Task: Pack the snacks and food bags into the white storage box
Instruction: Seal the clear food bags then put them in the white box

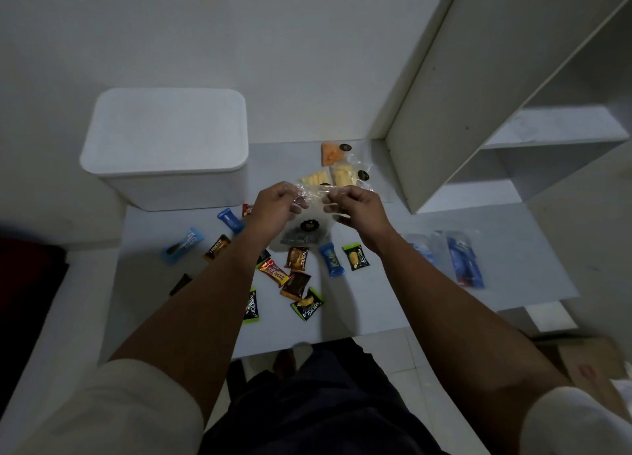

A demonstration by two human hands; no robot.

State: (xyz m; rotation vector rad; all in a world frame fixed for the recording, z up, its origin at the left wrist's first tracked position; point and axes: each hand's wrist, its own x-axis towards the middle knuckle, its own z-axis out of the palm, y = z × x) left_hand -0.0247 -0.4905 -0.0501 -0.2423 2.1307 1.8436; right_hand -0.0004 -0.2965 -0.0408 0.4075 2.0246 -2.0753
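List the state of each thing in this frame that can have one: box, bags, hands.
White plastic storage box: lid on, closed.
Clear plastic food bag with dark contents: held up by its top edge, both hands.
Left hand: pinching the bag.
Right hand: pinching the bag.
Clear bags of yellow sticks: lying flat on the table.

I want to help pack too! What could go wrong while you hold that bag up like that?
Both hands, left hand and right hand, pinch only the top edge of the clear bag, so it might slip or tear open. The white box seems to have its lid on, so nothing can go in yet. Small snacks like the blue packet lie loose and could get knocked off the table.
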